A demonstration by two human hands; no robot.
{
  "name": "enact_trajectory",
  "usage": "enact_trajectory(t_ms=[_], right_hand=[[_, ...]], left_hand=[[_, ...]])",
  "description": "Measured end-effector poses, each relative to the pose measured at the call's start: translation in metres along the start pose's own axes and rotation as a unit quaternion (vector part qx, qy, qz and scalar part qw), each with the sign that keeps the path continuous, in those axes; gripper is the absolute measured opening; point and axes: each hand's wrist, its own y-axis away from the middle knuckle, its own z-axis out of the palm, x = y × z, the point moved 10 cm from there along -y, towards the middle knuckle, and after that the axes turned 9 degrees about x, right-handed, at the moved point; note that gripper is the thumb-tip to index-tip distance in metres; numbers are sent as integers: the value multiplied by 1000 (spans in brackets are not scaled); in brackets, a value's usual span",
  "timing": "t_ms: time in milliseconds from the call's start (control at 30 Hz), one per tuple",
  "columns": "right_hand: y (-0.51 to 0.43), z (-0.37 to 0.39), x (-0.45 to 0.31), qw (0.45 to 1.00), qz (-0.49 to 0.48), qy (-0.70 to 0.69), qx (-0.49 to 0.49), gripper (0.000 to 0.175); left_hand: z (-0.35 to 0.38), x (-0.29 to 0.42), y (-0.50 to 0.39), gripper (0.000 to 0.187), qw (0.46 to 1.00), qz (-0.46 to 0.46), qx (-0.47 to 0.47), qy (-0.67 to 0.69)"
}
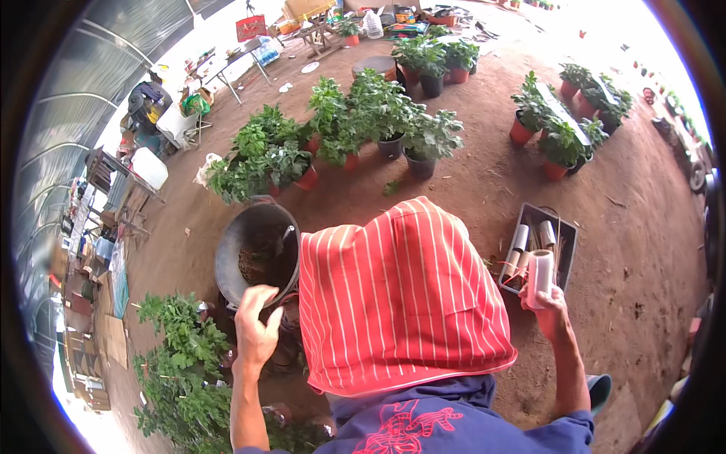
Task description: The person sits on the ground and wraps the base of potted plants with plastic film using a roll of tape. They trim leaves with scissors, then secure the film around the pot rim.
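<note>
My right hand (545, 309) grips a roll of clear plastic film (541, 275), held with its hollow end up. Just beyond it, a dark plastic tray (569, 241) contains more rolls (520, 237), thin sticks and red ties. My left hand (255, 323) is raised with thumb and fingers apart and nothing between them. It appears near the rim of a black tub (227, 272) with brown soil inside; whether it touches the tub is unclear. Between my hands, a red cloth with white stripes (402, 295) spreads in front of my navy shirt (431, 420).
Leafy potted plants (363, 113) stand ahead on the dirt floor (482, 176), with another group (558, 133) to the right. More leafy plants (181, 363) crowd the lower left. Cluttered tables, a white jug (150, 168) and boxes line the plastic-covered wall (68, 108).
</note>
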Motion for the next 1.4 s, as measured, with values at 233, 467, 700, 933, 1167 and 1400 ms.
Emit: enact_trajectory(t_ms=[233, 467, 700, 933, 1167, 1400], right_hand=[[-20, 150, -96, 964, -200, 170, -40, 55], [-87, 214, -129, 865, -386, 312, -71, 70], [-274, 197, 4, 989, 30, -70, -123, 67], [-410, 249, 121, 985, 133, 39, -102, 35], [-560, 231, 234, 952, 270, -110, 95, 34], [-592, 216, 222, 942, 172, 2, 289, 23]], left_hand=[[151, 175, -75, 101, 946, 78, -189, 251], [253, 193, -148, 51, 906, 91, -263, 320], [283, 153, -214, 37, 940, 99, -142, 293], [312, 125, -236, 36, 913, 65, -172, 363], [329, 115, -254, 31, 914, 67, -196, 349], [331, 101, -253, 33, 913, 9, -178, 368]])
